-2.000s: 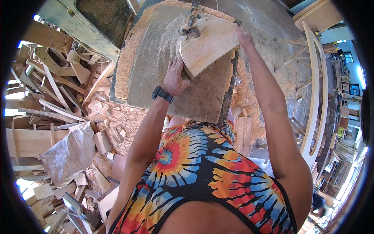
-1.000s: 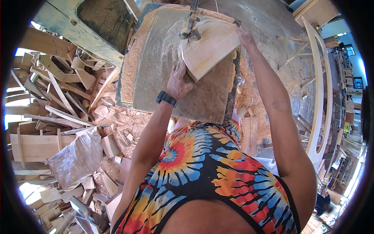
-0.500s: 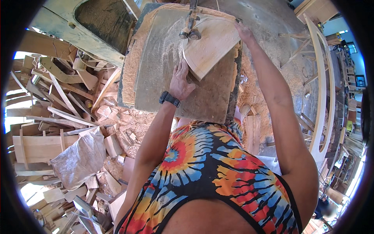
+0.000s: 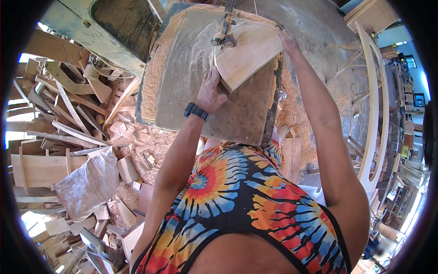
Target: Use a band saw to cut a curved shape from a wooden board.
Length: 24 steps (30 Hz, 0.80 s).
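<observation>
A pale wooden board (image 4: 251, 51) with a curved left edge lies on the saw table (image 4: 182, 68), its pointed near corner towards me. A pencilled curve shows across its far part. The band saw's guide rollers (image 4: 223, 41) hang over the board's left side; the blade's cutting point is hidden. My left hand (image 4: 211, 93), dusty and with a black watch at the wrist, lies on the table with fingers stretched along the board's curved edge. At the far right corner, my right hand (image 4: 288, 42) grips the board's edge, its fingers partly hidden.
Sawdust covers the table's left margin. The saw's greenish frame (image 4: 109, 36) stands at far left. Wood offcuts and a plastic sheet (image 4: 89, 185) are heaped on the left. A long curved wooden frame (image 4: 367, 150) stands on the right.
The board has turned slightly clockwise under the guide rollers, its near corner shifting a little left. Both hands have moved only slightly with it.
</observation>
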{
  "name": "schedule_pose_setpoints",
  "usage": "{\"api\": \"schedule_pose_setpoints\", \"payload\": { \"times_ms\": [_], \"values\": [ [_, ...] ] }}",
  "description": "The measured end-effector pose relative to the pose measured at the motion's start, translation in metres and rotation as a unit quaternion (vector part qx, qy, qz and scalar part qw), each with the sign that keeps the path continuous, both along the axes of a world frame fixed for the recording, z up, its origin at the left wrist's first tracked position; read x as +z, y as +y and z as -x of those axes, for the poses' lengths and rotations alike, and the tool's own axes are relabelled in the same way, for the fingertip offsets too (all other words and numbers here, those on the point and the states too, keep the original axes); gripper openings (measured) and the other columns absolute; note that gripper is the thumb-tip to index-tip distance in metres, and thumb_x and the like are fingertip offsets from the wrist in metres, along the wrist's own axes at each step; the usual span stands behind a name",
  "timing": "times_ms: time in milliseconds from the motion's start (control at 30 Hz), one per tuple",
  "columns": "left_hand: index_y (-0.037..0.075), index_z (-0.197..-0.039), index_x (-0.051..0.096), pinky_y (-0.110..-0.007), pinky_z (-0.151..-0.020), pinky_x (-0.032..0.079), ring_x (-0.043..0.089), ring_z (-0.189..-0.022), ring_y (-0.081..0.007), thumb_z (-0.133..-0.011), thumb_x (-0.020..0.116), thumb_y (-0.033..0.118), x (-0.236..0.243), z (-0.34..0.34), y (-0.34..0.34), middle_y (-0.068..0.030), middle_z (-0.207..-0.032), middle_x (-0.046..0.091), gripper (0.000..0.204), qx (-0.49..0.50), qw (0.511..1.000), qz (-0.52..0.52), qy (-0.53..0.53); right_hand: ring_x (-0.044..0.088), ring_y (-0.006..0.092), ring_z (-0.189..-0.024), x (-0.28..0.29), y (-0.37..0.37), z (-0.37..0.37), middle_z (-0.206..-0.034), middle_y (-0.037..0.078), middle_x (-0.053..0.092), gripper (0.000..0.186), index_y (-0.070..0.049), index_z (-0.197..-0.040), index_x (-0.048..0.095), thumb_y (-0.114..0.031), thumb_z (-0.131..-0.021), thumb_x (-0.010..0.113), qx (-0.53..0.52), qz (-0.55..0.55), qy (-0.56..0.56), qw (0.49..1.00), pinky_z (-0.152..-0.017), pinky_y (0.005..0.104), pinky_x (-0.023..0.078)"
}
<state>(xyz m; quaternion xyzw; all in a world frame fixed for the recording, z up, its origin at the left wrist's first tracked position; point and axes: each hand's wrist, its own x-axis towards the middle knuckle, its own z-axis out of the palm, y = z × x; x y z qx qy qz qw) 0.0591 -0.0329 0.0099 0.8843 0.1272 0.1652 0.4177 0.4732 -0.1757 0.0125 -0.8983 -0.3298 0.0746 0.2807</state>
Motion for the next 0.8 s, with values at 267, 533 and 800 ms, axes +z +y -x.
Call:
{"api": "schedule_pose_setpoints", "payload": {
  "times_ms": [267,533,800],
  "values": [
    [-0.009,-0.156,0.021,-0.046,-0.127,0.014,0.019,-0.154,-0.0405,-0.062,0.071,0.014,0.000,0.009,-0.002,-0.0336,-0.160,0.026,0.108,0.000,1.000,0.012,-0.007,0.035,0.0369,-0.148,0.046,0.003,0.049,-0.156,0.026,0.040,0.058,-0.016,-0.151,0.049,-0.048,-0.106,0.031,0.011,0.086,-0.010,0.996,-0.124,0.0399,0.022],
    [-0.008,-0.155,0.022,-0.046,-0.127,0.015,0.019,-0.153,-0.0412,-0.062,0.070,0.014,-0.005,0.005,0.002,-0.0335,-0.159,0.027,0.107,-0.007,1.000,-0.020,0.002,0.028,0.0335,-0.152,0.028,-0.001,0.033,-0.160,0.024,0.035,0.083,0.003,-0.152,0.041,-0.062,-0.100,0.043,-0.006,-0.016,0.040,0.999,-0.124,0.0384,0.020],
    [-0.009,-0.154,0.025,-0.046,-0.127,0.016,0.021,-0.152,-0.0439,-0.060,0.068,0.013,-0.002,0.004,0.007,-0.0343,-0.158,0.028,0.106,-0.013,1.000,-0.010,-0.007,0.025,0.0321,-0.153,0.001,-0.008,0.009,-0.163,0.022,0.031,0.074,-0.006,-0.154,0.042,-0.058,-0.102,0.041,-0.040,-0.026,0.051,0.998,-0.124,0.0374,0.018]
  ]
}}
